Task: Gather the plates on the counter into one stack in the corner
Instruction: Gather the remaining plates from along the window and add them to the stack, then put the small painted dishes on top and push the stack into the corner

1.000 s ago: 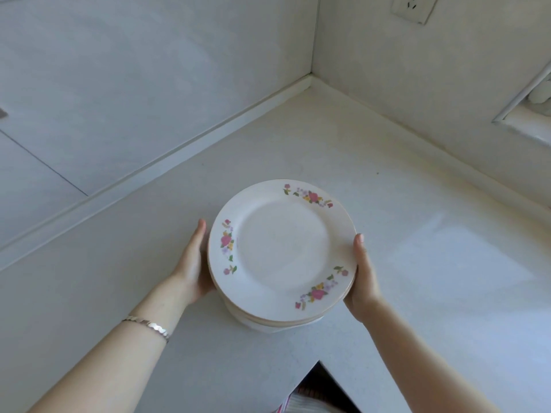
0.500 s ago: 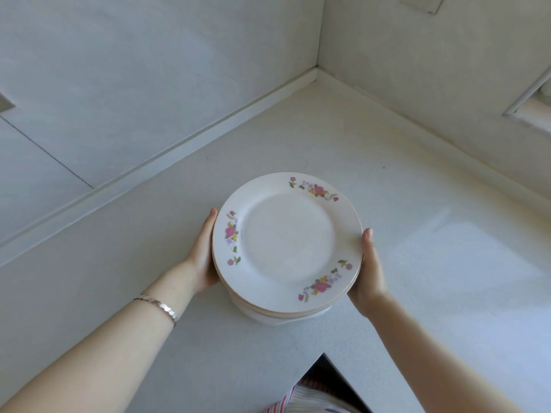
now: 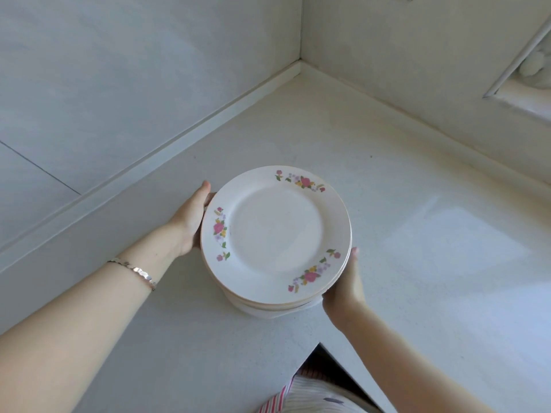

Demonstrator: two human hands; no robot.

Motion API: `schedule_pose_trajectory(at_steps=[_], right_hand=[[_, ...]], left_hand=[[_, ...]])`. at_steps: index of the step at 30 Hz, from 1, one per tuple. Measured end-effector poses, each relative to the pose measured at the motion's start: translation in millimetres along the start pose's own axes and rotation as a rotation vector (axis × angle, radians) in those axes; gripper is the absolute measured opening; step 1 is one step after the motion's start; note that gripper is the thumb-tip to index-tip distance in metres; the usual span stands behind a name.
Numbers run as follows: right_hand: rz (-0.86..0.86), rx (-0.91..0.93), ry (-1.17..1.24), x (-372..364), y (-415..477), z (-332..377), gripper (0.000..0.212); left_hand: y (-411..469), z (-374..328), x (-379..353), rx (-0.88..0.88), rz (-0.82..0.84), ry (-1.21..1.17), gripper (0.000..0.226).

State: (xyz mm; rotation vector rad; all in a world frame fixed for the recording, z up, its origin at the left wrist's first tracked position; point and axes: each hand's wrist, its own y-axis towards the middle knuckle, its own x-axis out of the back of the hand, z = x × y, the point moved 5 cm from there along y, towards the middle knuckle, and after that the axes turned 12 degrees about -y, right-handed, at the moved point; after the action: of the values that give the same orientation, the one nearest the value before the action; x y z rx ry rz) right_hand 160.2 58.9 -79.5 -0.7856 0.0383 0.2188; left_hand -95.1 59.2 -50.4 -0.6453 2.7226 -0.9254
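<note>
A stack of white plates (image 3: 275, 234) with pink flower prints on the rim sits between my hands over the pale counter (image 3: 328, 126). My left hand (image 3: 190, 217) holds the stack's left edge, its fingers hidden beneath the rim. My right hand (image 3: 346, 284) grips the lower right edge, thumb up beside the rim. Whether the stack's bottom touches the counter cannot be told. The counter's inner corner (image 3: 299, 65) lies beyond the stack, up and slightly right.
Two tiled walls meet at the corner. A window ledge (image 3: 524, 96) juts out at the upper right. The counter's cut-out front edge (image 3: 320, 344) is just below the stack. A bracelet (image 3: 134, 271) circles my left wrist.
The stack and both hands have moved forward across the counter toward the corner. My grip on the plates looks the same.
</note>
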Motion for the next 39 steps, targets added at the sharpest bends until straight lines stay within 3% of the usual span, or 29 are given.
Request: schedule_pose_trajectory(at_steps=[4,7,10,16,19,21,23,26,30,34,39], right_hand=[[-0.193,0.194,-0.082,13.4,-5.4,40.8,0.062],[-0.234,0.277,-0.249,0.0,-6.3,50.9,0.081],[-0.257,0.308,-0.280,-2.2,-5.7,46.3,0.059],[-0.205,0.320,-0.330,3.4,-7.7,55.5,0.045],[-0.208,0.319,-0.435,20.0,-3.9,65.5,0.040],[-0.197,0.294,-0.520,37.0,2.2,72.3,0.039],[-0.176,0.257,-0.630,59.4,3.0,75.3,0.024],[-0.166,0.183,-0.781,106.5,-2.5,70.9,0.012],[-0.264,0.071,-0.809,196.6,-26.8,47.9,0.010],[-0.404,-0.008,-0.741,304.5,-73.4,11.3,0.009],[-0.556,-0.072,-0.619,451.7,-156.3,-54.5,0.011]], left_hand=[[10.9,-43.4,-22.0,-0.093,-0.039,0.327,0.063],[19.8,-71.6,-47.6,-0.124,-0.016,0.476,0.068],[33.9,-75.0,-59.5,-0.128,-0.006,0.641,0.072],[23.5,-76.6,-78.7,-0.294,-0.120,1.110,0.066],[14.7,-82.7,-108.6,-0.651,-0.132,1.335,0.056],[-1.4,-81.2,-149.9,-0.934,0.014,1.316,0.057],[-17.8,-73.4,-194.7,-1.049,0.216,1.256,0.058],[-42.6,-52.7,-261.3,-0.959,0.397,1.300,0.040],[-69.4,1.8,-343.7,-0.832,0.552,1.594,0.031],[-104.2,66.2,-424.8,-0.737,0.717,1.716,0.030],[-176.8,150.3,-539.3,-0.655,0.877,1.706,0.027]])
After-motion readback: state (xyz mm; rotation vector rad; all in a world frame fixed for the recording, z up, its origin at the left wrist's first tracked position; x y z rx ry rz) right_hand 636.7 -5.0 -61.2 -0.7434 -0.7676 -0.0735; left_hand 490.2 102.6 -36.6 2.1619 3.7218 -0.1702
